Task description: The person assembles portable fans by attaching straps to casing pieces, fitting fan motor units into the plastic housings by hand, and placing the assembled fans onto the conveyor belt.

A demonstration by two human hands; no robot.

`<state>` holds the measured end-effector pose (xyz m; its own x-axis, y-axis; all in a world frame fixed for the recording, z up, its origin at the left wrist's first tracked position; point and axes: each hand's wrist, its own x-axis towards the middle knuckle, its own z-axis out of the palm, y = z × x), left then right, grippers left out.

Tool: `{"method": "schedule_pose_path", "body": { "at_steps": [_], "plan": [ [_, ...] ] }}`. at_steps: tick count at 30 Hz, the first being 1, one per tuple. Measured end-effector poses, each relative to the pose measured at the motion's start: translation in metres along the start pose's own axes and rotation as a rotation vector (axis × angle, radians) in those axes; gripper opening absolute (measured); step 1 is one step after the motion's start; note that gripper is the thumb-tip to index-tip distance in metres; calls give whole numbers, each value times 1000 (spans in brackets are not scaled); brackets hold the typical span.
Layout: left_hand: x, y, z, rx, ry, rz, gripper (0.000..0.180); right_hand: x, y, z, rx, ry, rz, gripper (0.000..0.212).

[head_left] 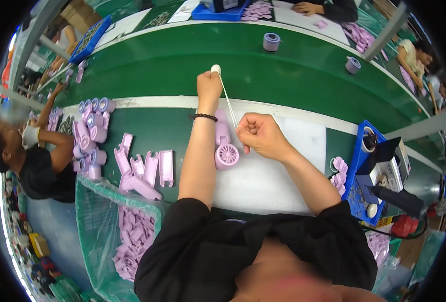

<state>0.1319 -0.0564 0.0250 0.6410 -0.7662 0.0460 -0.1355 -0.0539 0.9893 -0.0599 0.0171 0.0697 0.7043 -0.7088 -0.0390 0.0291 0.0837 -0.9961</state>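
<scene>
A thin white cord [227, 100] runs taut in two strands between my hands. My left hand [210, 85], reaching over the green belt, is closed, with a white bundle wound at its thumb. Closer to me, my right hand [264, 136] is closed in a pinch on the cord's other end. Below the cord, a pink handheld fan [227, 155] lies on the white mat [268, 181], its round grille facing up and part of its body hidden by my left forearm.
Left of my arm lie pink shell pieces [150, 168] and a stack of pink fan heads [94, 133]. A lined green crate [89, 216] holds more shells. At right stands a blue tray [354, 176] with parts. Fan heads [271, 42] sit on the belt [157, 65]. Co-workers sit around.
</scene>
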Motion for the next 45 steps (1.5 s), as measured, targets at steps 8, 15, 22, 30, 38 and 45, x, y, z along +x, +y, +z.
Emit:
{"method": "schedule_pose_path", "body": {
  "at_steps": [8,15,22,30,38,45],
  "plan": [
    [-30,26,69,42,-336,-12,35,-51,21,-25,124,294,-66,6],
    [-33,23,109,45,-524,-56,37,-62,33,-36,137,443,-162,6],
    [-34,0,133,229,-562,165,38,-60,62,-42,56,480,-141,7],
    [-23,-7,130,286,-501,211,39,-58,69,-41,-194,482,-160,9],
    [-23,-4,127,268,-503,179,39,-57,68,-45,-232,490,-189,10],
    [-21,-4,128,302,-396,248,39,-56,67,-45,-210,493,-219,9]
  ]
}}
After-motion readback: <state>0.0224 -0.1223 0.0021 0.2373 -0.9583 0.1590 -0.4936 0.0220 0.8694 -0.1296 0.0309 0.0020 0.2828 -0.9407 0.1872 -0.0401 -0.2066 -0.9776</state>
